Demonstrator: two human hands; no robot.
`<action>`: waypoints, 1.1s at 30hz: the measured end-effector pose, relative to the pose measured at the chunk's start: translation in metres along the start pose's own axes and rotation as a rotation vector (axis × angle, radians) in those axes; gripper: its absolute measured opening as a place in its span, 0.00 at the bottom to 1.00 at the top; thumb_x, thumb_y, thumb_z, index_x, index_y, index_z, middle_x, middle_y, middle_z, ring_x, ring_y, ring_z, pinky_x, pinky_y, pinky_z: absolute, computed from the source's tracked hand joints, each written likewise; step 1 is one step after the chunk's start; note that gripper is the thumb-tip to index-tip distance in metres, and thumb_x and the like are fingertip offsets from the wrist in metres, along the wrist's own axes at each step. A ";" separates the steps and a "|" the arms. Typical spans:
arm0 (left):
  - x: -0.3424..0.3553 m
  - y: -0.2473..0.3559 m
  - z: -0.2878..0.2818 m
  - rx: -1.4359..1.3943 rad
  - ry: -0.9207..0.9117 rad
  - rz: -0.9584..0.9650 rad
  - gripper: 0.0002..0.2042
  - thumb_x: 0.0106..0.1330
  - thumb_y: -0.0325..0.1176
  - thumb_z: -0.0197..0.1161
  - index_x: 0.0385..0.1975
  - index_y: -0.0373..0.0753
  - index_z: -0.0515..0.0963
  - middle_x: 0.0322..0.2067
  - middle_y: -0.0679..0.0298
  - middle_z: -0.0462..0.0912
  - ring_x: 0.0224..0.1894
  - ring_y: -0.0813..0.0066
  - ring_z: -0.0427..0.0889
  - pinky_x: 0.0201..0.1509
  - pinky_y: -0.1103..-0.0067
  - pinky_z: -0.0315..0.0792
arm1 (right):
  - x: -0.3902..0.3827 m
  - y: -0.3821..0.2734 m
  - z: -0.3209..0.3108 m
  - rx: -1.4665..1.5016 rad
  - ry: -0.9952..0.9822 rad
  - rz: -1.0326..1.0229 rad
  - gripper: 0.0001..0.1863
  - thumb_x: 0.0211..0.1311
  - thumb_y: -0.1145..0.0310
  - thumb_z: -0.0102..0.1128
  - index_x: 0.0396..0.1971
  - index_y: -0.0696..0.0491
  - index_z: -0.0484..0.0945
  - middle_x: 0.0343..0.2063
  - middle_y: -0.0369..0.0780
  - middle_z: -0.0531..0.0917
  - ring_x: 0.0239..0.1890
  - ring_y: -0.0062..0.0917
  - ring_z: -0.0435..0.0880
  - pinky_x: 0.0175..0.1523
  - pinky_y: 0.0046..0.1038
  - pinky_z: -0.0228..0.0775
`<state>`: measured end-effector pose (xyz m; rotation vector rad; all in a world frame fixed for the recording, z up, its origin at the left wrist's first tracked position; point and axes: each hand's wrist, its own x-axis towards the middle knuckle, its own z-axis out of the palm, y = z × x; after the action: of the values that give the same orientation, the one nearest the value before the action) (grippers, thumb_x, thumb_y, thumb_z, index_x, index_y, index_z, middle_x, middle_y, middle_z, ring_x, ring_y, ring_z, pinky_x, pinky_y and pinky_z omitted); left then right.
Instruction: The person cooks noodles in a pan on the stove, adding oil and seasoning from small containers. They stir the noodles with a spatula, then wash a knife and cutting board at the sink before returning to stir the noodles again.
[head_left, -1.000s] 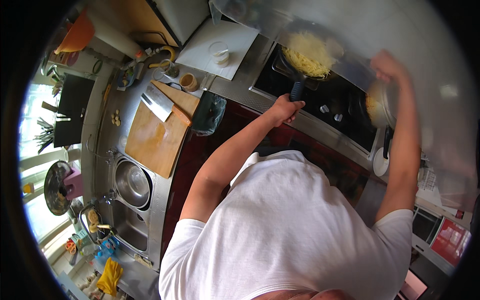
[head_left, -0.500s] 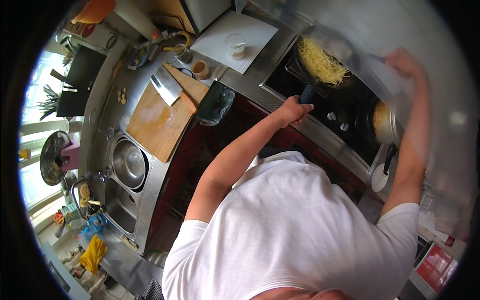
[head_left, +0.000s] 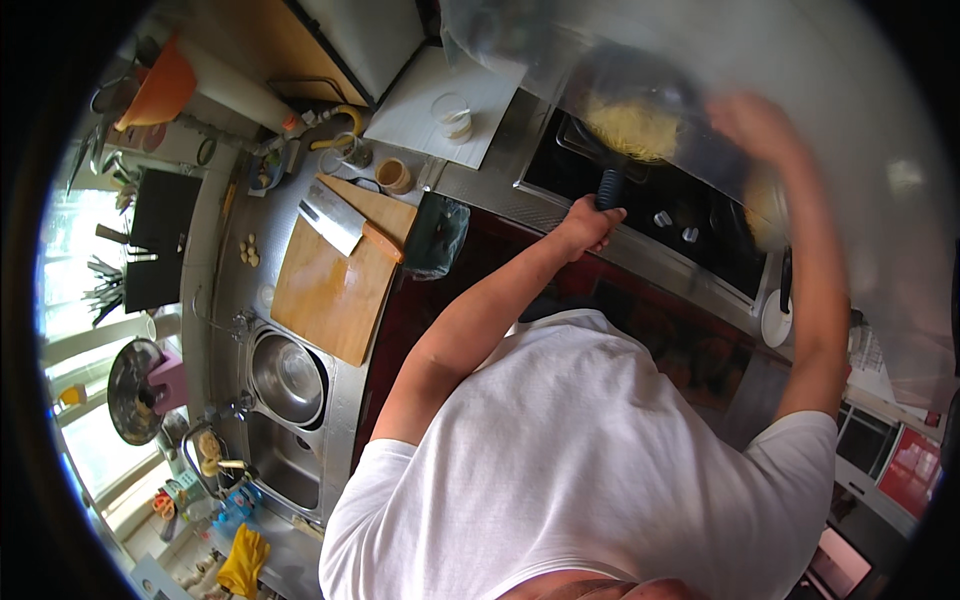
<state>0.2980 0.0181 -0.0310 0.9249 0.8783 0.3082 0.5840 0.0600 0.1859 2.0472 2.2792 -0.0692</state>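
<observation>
Kitchen w/ steel counter (head_left: 480,190) and black stove (head_left: 690,225). Left hand (head_left: 585,225) is gripping the pan handle (head_left: 610,187), fingers clenched; pan (head_left: 635,115) w/ yellow noodles (head_left: 630,128) is sitting over the stove. Right hand (head_left: 755,125) is blurring above the pan, grip can't tell. Cutting board (head_left: 335,290) w/ cleaver (head_left: 332,217) is lying left.

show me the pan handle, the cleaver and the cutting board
pan handle (head_left: 609,187), head view, on the dark grip just above the left hand.
cleaver (head_left: 331,219), head view, on the flat of the steel blade.
cutting board (head_left: 325,300), head view, on the bare wood below the cleaver.
</observation>
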 end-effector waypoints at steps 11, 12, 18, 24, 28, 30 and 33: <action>0.008 -0.001 -0.001 0.013 -0.024 -0.016 0.17 0.71 0.43 0.67 0.42 0.36 0.71 0.24 0.62 0.78 0.19 0.75 0.77 0.20 0.77 0.73 | -0.087 -0.055 0.047 0.065 0.033 0.278 0.16 0.72 0.65 0.59 0.54 0.56 0.83 0.42 0.52 0.87 0.45 0.50 0.85 0.50 0.46 0.77; 0.008 0.000 -0.002 0.014 -0.024 -0.013 0.17 0.71 0.44 0.67 0.42 0.36 0.71 0.24 0.62 0.78 0.19 0.75 0.78 0.20 0.77 0.73 | -0.092 -0.051 0.049 0.127 0.083 0.339 0.16 0.72 0.65 0.59 0.54 0.56 0.83 0.41 0.52 0.87 0.44 0.50 0.85 0.50 0.45 0.77; -0.004 0.004 0.000 0.005 0.023 -0.005 0.20 0.73 0.47 0.64 0.44 0.35 0.69 0.25 0.62 0.78 0.20 0.74 0.79 0.21 0.77 0.77 | -0.134 -0.080 0.042 0.026 0.167 0.347 0.15 0.71 0.65 0.61 0.54 0.53 0.84 0.40 0.51 0.87 0.44 0.50 0.85 0.49 0.43 0.77; -0.020 0.001 -0.008 0.073 0.006 0.011 0.35 0.72 0.54 0.62 0.64 0.29 0.64 0.36 0.56 0.82 0.27 0.71 0.83 0.30 0.75 0.81 | -0.127 -0.064 0.110 0.206 0.321 0.323 0.17 0.74 0.60 0.59 0.56 0.50 0.83 0.44 0.52 0.87 0.47 0.50 0.85 0.51 0.43 0.76; -0.048 -0.013 -0.042 0.010 0.026 -0.034 0.34 0.72 0.54 0.63 0.65 0.31 0.68 0.44 0.56 0.82 0.34 0.70 0.84 0.39 0.74 0.81 | -0.143 -0.055 0.126 0.186 0.422 0.316 0.18 0.75 0.57 0.57 0.57 0.49 0.83 0.45 0.51 0.87 0.47 0.48 0.85 0.50 0.43 0.76; -0.060 -0.032 -0.063 0.049 0.100 -0.016 0.32 0.72 0.52 0.64 0.64 0.31 0.69 0.45 0.55 0.83 0.36 0.70 0.84 0.40 0.74 0.81 | -0.129 -0.044 0.158 0.186 0.468 0.293 0.20 0.76 0.56 0.57 0.59 0.48 0.82 0.44 0.50 0.86 0.46 0.48 0.85 0.49 0.43 0.76; -0.083 -0.058 -0.103 0.019 0.197 0.031 0.30 0.71 0.49 0.65 0.64 0.32 0.69 0.46 0.55 0.83 0.38 0.71 0.83 0.42 0.74 0.80 | -0.107 -0.025 0.228 0.187 0.510 0.268 0.24 0.75 0.54 0.57 0.65 0.49 0.76 0.43 0.49 0.86 0.46 0.47 0.85 0.49 0.42 0.76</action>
<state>0.1600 -0.0062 -0.0648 0.9372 1.0495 0.4232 0.5762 -0.0681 -0.0320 2.7110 2.2901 0.3008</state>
